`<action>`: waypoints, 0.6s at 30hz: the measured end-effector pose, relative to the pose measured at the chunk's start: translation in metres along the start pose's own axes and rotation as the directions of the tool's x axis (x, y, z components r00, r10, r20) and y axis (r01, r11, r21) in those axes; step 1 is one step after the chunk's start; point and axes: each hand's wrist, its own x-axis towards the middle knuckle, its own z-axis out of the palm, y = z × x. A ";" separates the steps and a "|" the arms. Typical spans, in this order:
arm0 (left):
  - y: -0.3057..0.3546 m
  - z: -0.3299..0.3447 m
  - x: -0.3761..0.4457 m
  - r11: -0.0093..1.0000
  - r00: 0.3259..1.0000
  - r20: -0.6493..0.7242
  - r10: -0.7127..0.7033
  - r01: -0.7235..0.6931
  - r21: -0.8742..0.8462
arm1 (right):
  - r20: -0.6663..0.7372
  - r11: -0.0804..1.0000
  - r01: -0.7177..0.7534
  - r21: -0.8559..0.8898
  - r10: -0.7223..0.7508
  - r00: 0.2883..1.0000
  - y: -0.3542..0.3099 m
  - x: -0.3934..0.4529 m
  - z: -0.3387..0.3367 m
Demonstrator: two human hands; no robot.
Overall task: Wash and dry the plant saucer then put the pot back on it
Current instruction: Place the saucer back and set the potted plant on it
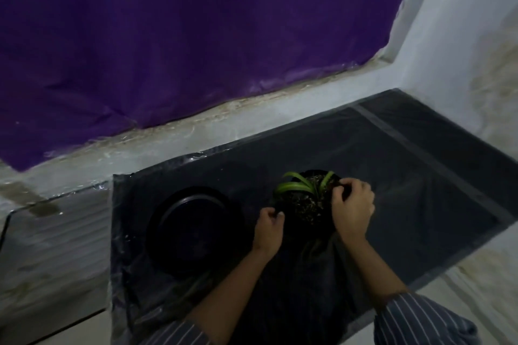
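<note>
A black round saucer [193, 228] lies on the dark plastic sheet [420, 190], left of centre. To its right stands a black pot [305, 204] of soil with a small plant of green leaves [297, 185]. My left hand [269, 228] grips the pot's left rim with curled fingers. On the opposite side, my right hand [353, 209] pinches the pot's right rim. The pot's lower body is dark and hard to make out. The pot is beside the saucer, apart from it.
A purple curtain [182, 45] hangs behind a low white ledge [224, 126]. A white wall [471, 50] closes the right side. Grey tiled floor [56, 232] lies to the left of the sheet. The light is dim.
</note>
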 end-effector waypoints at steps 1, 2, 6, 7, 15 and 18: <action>0.005 0.006 0.001 0.999 0.998 0.048 -0.032 0.031 0.014 | 0.014 0.999 -0.036 -0.005 0.036 0.999 0.005 0.005 0.002; 0.010 0.011 0.003 0.998 0.994 0.092 -0.058 0.056 0.027 | 0.034 0.998 -0.061 0.007 0.060 0.998 0.008 0.010 0.005; 0.025 0.022 0.007 0.994 0.980 0.164 -0.108 0.113 -0.016 | 0.121 0.978 -0.184 0.101 0.171 0.978 0.014 0.021 0.016; 0.027 0.023 0.008 0.994 0.982 0.159 -0.106 0.111 -0.023 | 0.133 0.971 -0.217 0.101 0.203 0.970 0.013 0.023 0.018; 0.041 0.034 0.013 0.992 0.992 0.098 -0.086 0.094 -0.089 | 0.117 0.972 -0.219 0.079 0.209 0.971 0.012 0.029 0.026; 0.046 0.029 0.012 0.995 0.997 0.045 -0.069 0.072 -0.068 | 0.104 0.976 -0.197 0.096 0.187 0.977 0.005 0.029 0.026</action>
